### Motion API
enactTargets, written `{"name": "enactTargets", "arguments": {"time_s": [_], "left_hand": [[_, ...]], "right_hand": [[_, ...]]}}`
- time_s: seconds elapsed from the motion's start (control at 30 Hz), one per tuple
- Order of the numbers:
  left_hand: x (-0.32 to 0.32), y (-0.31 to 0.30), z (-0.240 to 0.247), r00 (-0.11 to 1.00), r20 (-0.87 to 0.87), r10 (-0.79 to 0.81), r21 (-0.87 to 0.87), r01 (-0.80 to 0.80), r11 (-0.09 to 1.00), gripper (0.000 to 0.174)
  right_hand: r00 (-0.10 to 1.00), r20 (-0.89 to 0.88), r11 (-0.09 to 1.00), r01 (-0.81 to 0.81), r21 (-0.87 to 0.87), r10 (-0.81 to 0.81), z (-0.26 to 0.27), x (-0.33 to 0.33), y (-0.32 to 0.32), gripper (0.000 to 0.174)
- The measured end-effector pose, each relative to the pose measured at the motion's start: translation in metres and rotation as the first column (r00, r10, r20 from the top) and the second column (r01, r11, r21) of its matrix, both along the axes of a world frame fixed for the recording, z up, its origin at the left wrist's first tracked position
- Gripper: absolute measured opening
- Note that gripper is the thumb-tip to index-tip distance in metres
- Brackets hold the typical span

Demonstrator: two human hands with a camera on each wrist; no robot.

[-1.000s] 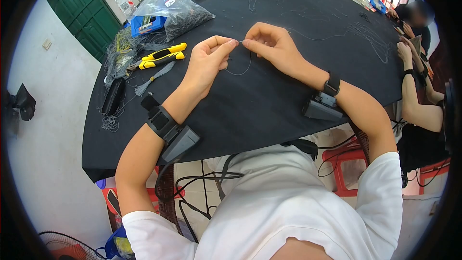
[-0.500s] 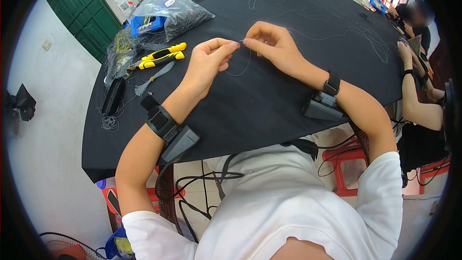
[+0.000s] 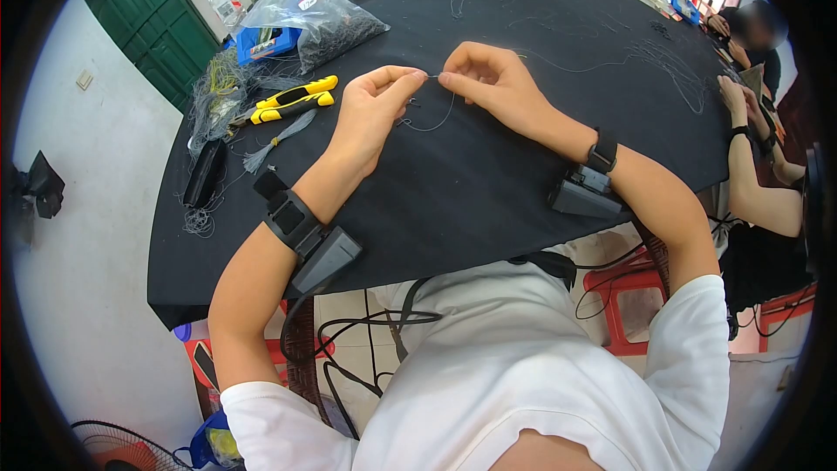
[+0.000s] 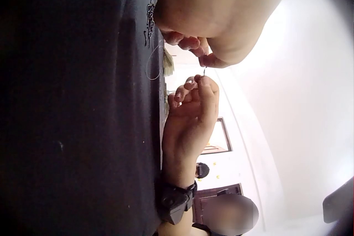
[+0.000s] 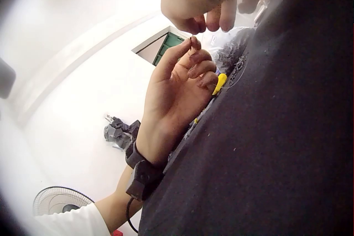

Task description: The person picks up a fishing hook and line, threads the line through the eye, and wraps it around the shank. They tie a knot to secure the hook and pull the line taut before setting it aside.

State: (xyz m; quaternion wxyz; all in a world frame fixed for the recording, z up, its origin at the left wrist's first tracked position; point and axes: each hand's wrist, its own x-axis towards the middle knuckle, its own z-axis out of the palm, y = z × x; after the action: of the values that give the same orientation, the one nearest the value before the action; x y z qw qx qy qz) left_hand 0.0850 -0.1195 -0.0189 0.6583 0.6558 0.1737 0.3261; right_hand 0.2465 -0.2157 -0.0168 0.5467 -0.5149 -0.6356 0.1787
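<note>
My left hand (image 3: 373, 113) and right hand (image 3: 504, 92) meet fingertip to fingertip above the black tablecloth, a small gap between them. Each pinches thumb to forefinger on a thin grey fishing line (image 3: 429, 130), which spans the gap and hangs in a loop below. In the left wrist view a short dark bit (image 4: 204, 71) shows between the two pinches; its kind is too small to tell. Small dark metal pieces (image 4: 149, 20) lie on the cloth beside the left hand.
Left of my hands lie yellow-and-black pliers (image 3: 292, 101), a tied line bundle (image 3: 281, 143), a black case (image 3: 207, 174) and tangled line (image 3: 214, 96). Behind them stands a clear bag (image 3: 340, 39) of dark pieces. Loose line (image 3: 676, 78) spreads on the right, near another person (image 3: 741, 122).
My left fingertips came closer to the right ones, then drew back left, widening the gap again. The hanging loop has shifted slightly, while the right hand stays nearly still.
</note>
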Motion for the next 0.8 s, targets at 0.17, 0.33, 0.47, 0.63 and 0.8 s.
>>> {"name": "enactTargets", "arguments": {"time_s": [0.17,0.33,0.47,0.63,0.8], "left_hand": [[0.0,0.0,0.0,1.0,0.004,0.005,-0.023,-0.005,1.0,0.017],[0.0,0.0,0.0,1.0,-0.007,0.01,-0.03,-0.011,0.999,0.018],[-0.001,-0.002,0.002,1.0,0.011,-0.01,-0.026,0.01,1.0,0.02],[0.001,-0.011,0.011,0.978,0.146,-0.151,-0.042,0.158,0.987,0.02],[0.001,-0.015,0.012,0.943,0.242,-0.227,-0.103,0.258,0.961,0.019]], "right_hand": [[1.0,0.022,0.999,0.006,-0.039,-0.005,0.001,0.0,-0.001,0.017],[0.997,0.071,0.997,0.015,-0.075,-0.01,0.002,0.001,-0.002,0.016],[0.999,0.023,0.995,-0.037,-0.091,0.04,-0.004,0.0,0.001,0.021],[0.938,0.301,0.966,-0.104,-0.236,0.174,0.004,-0.015,-0.01,0.029],[0.961,0.21,0.973,-0.139,-0.185,0.177,-0.003,-0.009,-0.002,0.02]]}}
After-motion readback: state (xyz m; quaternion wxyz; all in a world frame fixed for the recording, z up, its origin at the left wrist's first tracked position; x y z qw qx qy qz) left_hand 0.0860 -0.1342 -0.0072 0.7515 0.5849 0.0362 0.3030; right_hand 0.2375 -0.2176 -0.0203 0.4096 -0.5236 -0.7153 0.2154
